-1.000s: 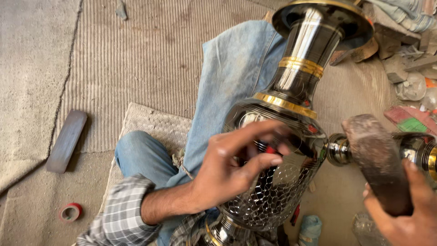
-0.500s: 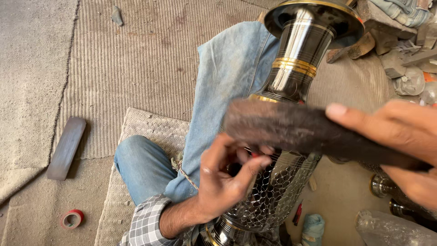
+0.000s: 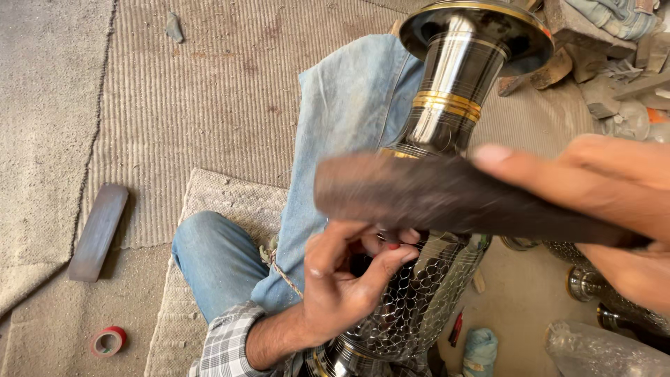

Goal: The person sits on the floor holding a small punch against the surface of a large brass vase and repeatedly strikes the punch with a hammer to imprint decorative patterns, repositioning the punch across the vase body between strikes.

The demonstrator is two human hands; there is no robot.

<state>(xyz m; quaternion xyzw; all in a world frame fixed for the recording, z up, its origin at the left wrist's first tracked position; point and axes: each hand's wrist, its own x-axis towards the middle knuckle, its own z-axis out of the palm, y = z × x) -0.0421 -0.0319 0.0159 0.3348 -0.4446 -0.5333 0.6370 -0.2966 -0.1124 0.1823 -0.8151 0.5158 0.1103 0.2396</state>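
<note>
Head view: the left hand [image 3: 342,290] pinches a small thing, too hidden to name, against the patterned belly of the shiny metal vase [image 3: 426,293] lying across the jeans-clad leg [image 3: 349,132], while the right hand [image 3: 600,202] grips a dark wooden mallet [image 3: 433,192] that crosses in front of the vase's middle. Off left on the ribbed mat [image 3: 209,84] lie a flat dark bar [image 3: 99,232] and a red tape roll [image 3: 108,341]; a clear plastic bottle [image 3: 600,349] lies at lower right.

Bright even daylight, glare on vase [image 3: 447,91], foreground motion-blurred.
</note>
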